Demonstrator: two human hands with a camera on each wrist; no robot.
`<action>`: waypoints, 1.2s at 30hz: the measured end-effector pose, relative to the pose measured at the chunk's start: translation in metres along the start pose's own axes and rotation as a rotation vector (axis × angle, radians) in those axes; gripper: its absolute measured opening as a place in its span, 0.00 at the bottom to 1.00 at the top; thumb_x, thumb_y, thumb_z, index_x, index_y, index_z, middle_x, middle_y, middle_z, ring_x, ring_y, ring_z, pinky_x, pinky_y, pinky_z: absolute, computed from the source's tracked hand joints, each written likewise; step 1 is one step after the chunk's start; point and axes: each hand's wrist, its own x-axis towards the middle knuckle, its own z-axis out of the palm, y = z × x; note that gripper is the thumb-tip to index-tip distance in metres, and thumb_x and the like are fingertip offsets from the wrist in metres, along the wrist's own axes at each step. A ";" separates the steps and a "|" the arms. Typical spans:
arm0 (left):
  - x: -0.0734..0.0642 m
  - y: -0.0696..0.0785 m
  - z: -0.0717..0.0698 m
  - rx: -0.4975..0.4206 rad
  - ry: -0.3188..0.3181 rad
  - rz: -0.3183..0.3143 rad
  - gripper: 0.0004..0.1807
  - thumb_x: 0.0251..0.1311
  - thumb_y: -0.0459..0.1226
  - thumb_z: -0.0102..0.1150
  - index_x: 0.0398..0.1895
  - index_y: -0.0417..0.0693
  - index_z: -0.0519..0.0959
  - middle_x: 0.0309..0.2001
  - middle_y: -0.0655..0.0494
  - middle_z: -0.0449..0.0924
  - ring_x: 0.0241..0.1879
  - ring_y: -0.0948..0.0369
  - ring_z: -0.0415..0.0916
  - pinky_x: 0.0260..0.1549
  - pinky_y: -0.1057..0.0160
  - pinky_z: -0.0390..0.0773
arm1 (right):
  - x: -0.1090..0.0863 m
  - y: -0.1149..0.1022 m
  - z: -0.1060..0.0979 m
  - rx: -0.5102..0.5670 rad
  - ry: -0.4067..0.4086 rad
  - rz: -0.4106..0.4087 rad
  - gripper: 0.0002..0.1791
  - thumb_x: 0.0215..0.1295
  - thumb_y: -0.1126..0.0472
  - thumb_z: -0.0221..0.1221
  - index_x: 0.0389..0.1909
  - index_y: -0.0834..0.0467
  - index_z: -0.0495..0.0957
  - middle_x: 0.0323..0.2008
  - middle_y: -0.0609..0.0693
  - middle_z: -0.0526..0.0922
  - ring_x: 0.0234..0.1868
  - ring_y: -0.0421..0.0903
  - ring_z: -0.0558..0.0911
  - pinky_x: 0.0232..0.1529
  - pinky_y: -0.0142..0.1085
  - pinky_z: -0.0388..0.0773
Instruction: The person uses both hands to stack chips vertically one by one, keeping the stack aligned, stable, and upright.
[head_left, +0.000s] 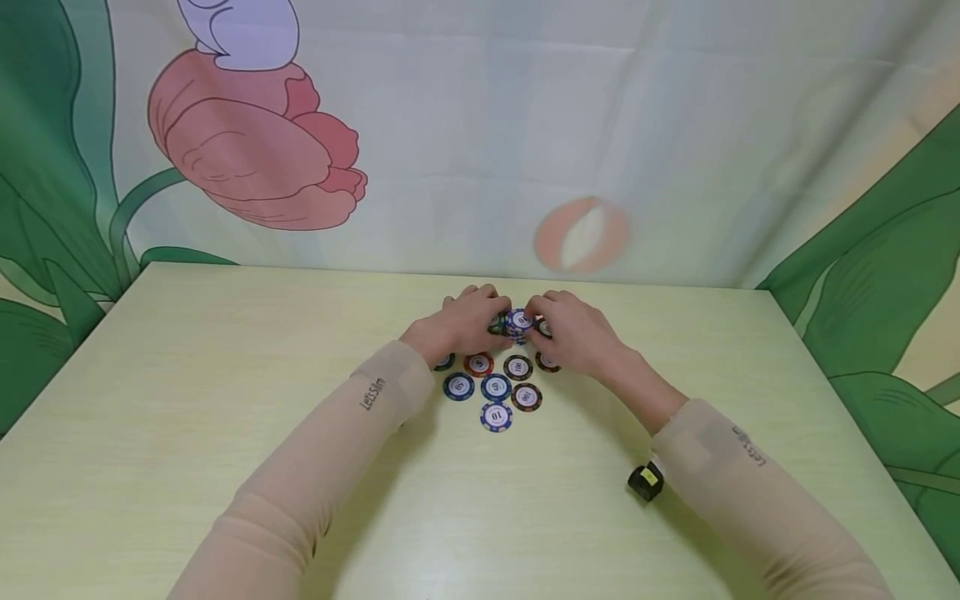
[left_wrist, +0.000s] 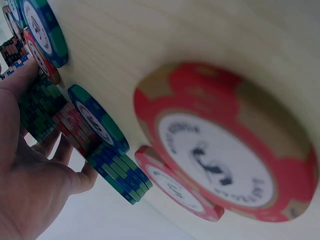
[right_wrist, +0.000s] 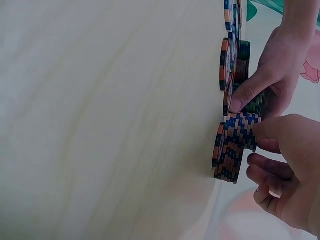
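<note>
Near the back of the table, my left hand point(head_left: 471, 321) curls round a stack of green poker chips point(right_wrist: 255, 104), its thumb in front and fingers behind. Just right of it stands a stack of blue poker chips point(head_left: 518, 324); my right hand point(head_left: 577, 333) pinches this stack at its side, the other fingers loosely bent. A stack of black-and-orange chips point(right_wrist: 230, 163) stands beside the blue one. In the left wrist view, a stack of red chips point(left_wrist: 75, 126) and a stack of blue-green chips point(left_wrist: 120, 173) continue the row past my left hand.
Loose chips lie flat before the stacks, among them a blue chip point(head_left: 496, 417), a black-and-red chip point(head_left: 527, 397) and a red chip point(head_left: 478, 364). A small black object with a yellow label point(head_left: 646, 482) lies by my right forearm. A printed curtain point(head_left: 465, 167) hangs behind the table.
</note>
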 end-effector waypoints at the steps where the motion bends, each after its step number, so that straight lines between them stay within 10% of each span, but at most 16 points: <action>1: 0.000 0.000 0.000 0.000 0.000 0.000 0.32 0.70 0.54 0.61 0.72 0.52 0.70 0.69 0.48 0.66 0.64 0.50 0.62 0.63 0.35 0.63 | 0.000 0.000 0.000 0.002 -0.002 0.004 0.12 0.70 0.58 0.63 0.50 0.59 0.81 0.43 0.53 0.82 0.43 0.50 0.79 0.40 0.46 0.80; 36: 0.000 0.001 0.000 0.019 -0.006 -0.006 0.35 0.70 0.55 0.61 0.75 0.52 0.67 0.69 0.48 0.66 0.65 0.49 0.62 0.63 0.35 0.63 | 0.001 -0.002 0.002 0.043 -0.009 0.035 0.16 0.70 0.56 0.66 0.53 0.59 0.79 0.47 0.54 0.82 0.47 0.50 0.81 0.44 0.46 0.80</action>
